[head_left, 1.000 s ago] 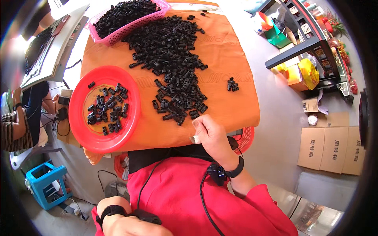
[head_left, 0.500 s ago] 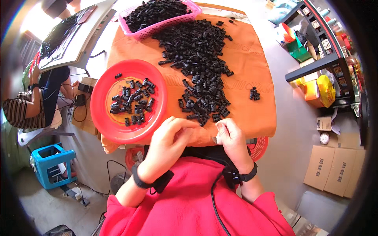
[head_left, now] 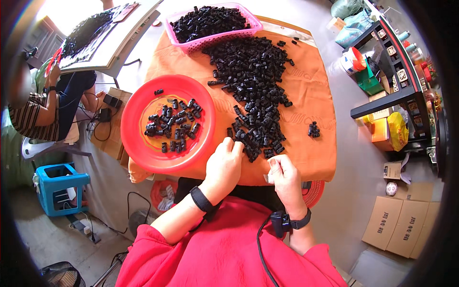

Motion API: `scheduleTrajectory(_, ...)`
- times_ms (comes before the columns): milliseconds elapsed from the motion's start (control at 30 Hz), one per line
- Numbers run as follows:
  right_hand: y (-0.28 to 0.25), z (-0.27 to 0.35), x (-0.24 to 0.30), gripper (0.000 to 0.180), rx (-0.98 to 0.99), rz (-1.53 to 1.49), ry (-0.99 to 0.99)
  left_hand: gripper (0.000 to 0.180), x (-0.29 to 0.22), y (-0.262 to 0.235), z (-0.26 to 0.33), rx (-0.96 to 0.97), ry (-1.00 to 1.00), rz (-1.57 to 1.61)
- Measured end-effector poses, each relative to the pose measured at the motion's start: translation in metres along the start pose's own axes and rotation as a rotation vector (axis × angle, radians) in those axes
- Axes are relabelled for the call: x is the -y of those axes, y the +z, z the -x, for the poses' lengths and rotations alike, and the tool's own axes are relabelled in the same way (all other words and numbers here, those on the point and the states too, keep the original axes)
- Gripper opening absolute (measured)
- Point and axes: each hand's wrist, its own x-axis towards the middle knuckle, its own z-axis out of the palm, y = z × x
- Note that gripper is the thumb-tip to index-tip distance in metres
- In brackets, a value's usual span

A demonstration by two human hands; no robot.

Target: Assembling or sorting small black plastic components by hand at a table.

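A heap of small black plastic pieces, which look like cord locks, spreads down the orange cloth. My left hand is at the heap's near left edge, its fingers bent together; whatever lies between them is hidden. Just right of the heap's near tip, my right hand pinches a small whitish piece between thumb and forefinger, too small to name. Left of the heap, a red plastic plate carries several of the black pieces around its middle.
A pink basket full of black pieces stands at the far edge. One little cluster lies apart on the right. A person in a striped top sits at another table on the left. Cardboard boxes and a black shelf are on the right.
My left hand has turned and moved right and forward, from beside the plate to the heap's edge. My right hand keeps its pinch on the whitish piece. The view has shifted slightly.
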Motion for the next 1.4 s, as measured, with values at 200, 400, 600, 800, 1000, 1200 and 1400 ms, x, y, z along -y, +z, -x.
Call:
scheduleTrajectory(200, -0.001, -0.003, -0.006, 0.017, 0.031, -0.020, -0.005, 0.015, 0.001, 0.003, -0.002, -0.013, -0.004, 0.026)
scheduleTrajectory(400, 0.003, -0.004, -0.003, 0.015, 0.042, -0.021, 0.073, 0.017, -0.002, -0.009, 0.008, -0.068, 0.027, 0.190)
scheduleTrajectory(600, 0.011, -0.012, -0.008, 0.016, 0.129, 0.051, 0.042, 0.018, -0.004, -0.023, 0.021, 0.052, -0.091, 0.421)
scheduleTrajectory(800, 0.013, -0.013, -0.010, 0.014, 0.100, 0.000, 0.011, 0.027, -0.001, -0.039, 0.022, 0.455, -0.536, 1.207)
scheduleTrajectory(1000, 0.004, 0.001, 0.013, 0.011, 0.079, -0.021, -0.031, 0.031, 0.007, -0.032, 0.022, 0.552, -0.628, 1.858)
scheduleTrajectory(1200, 0.000, 0.012, 0.030, 0.012, 0.093, -0.025, -0.124, 0.035, 0.001, -0.033, 0.020, 0.547, -0.641, 1.902)
scheduleTrajectory(1400, 0.004, 0.016, 0.035, 0.014, 0.157, 0.019, -0.153, 0.031, 0.003, -0.029, 0.026, 0.520, -0.624, 1.845)
